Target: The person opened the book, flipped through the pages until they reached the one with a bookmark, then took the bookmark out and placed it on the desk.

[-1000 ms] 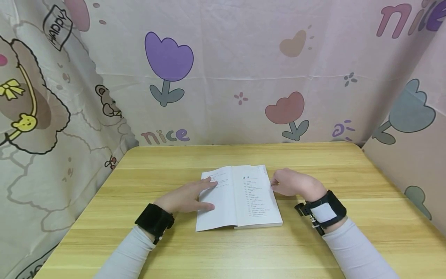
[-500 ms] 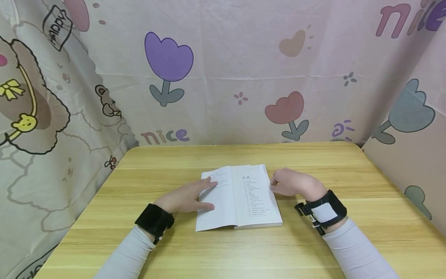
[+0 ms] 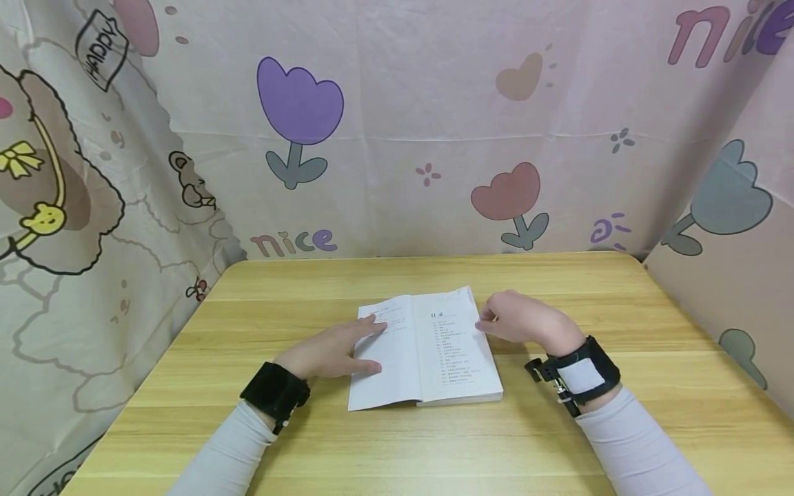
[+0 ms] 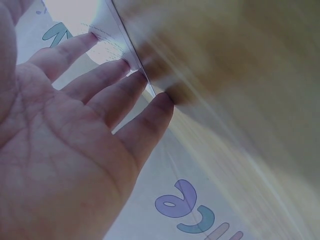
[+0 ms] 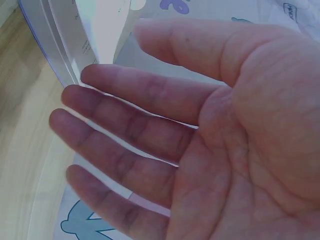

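An open book [image 3: 457, 351] lies on the wooden table, with a list of printed lines on its right page. My left hand [image 3: 331, 350] rests on the left page, fingers spread and straight. In the left wrist view the fingertips of my left hand [image 4: 75, 135] lie along the page's edge. At the book's right edge is my right hand [image 3: 517, 318], its fingertips touching the right page, whose outer side is slightly raised. My right hand [image 5: 200, 145] in the right wrist view has nearly straight fingers, the thumb apart from the index finger, beside the book's pages [image 5: 102, 27].
The light wooden table [image 3: 397, 448] extends around the book on every side. A printed cloth [image 3: 397, 83] with flowers and letters hangs behind it and along both sides. Each wrist wears a black strap [image 3: 276, 394] with a small camera.
My right hand has shifted slightly up and left at the book's edge. The upper outer corner of the right page has risen a little. My left hand has stayed in place.
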The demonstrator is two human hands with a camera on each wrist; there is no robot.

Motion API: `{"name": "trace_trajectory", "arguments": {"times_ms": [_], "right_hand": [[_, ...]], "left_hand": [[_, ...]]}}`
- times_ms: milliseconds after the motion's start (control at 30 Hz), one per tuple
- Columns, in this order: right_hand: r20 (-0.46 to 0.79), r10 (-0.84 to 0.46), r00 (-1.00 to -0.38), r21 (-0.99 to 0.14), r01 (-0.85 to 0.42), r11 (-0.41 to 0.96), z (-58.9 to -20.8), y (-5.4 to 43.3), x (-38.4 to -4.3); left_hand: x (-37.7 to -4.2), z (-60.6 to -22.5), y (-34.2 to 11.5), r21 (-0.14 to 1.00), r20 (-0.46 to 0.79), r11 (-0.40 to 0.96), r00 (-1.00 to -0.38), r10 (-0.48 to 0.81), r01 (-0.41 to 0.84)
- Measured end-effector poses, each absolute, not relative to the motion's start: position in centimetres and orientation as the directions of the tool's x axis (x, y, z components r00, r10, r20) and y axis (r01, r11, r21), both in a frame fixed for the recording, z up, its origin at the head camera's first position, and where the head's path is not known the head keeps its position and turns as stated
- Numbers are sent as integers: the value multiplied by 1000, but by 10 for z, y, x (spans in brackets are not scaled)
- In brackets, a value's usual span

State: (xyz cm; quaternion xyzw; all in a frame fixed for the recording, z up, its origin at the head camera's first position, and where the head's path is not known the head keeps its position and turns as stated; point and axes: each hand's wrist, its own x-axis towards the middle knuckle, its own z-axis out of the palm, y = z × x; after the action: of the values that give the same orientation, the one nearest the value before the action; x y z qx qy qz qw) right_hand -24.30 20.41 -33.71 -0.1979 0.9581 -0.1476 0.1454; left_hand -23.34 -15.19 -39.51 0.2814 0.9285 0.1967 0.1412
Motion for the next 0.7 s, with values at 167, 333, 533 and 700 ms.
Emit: {"name": "trace_trajectory", "arguments": {"times_ms": [167, 333, 533, 700], "right_hand": [[-161, -442, -883, -347, -369, 863, -338, 205, -245], [-131, -422, -897, -345, -358, 868, -340, 205, -247], [-107, -399, -911, -360, -338, 869, -344, 207, -251], [-84, -393, -916, -374, -337, 864, -347, 207, -253]], "left_hand": [[-233, -396, -152, 444, -146, 761, -800, 582, 472], [-233, -397, -153, 451, -145, 760, -802, 579, 468], [-234, -398, -154, 456, -144, 758, -802, 580, 467], [-234, -398, -153, 455, -146, 759, -801, 580, 466]]}}
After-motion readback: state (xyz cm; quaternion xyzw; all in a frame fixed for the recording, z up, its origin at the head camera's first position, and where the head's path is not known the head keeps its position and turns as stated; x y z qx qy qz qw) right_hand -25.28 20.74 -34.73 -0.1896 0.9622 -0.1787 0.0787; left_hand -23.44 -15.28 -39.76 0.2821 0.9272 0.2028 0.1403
